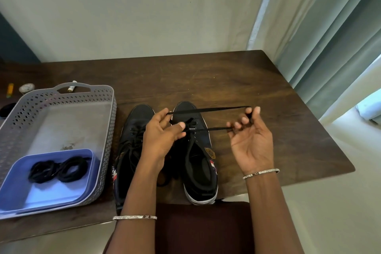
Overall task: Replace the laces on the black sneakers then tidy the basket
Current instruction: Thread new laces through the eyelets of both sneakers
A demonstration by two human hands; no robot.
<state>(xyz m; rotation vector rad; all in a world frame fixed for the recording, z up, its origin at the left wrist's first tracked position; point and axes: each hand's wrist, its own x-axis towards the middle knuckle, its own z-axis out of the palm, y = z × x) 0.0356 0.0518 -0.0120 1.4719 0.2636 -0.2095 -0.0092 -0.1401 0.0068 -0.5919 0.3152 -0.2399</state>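
On the head camera I have the left sneaker (132, 144) and right sneaker (198, 156) standing side by side on the dark table (257, 80), toes away from me, just right of the grey basket (109, 130). The left hand (162, 134) pinches the black lace (208, 110) above the right sneaker's front eyelets. The right hand (250, 140), palm up, curls its fingers round the lace's far bend, so two straight strands run between the hands. Coiled laces (58, 169) lie in the blue tray (41, 194) inside the basket.
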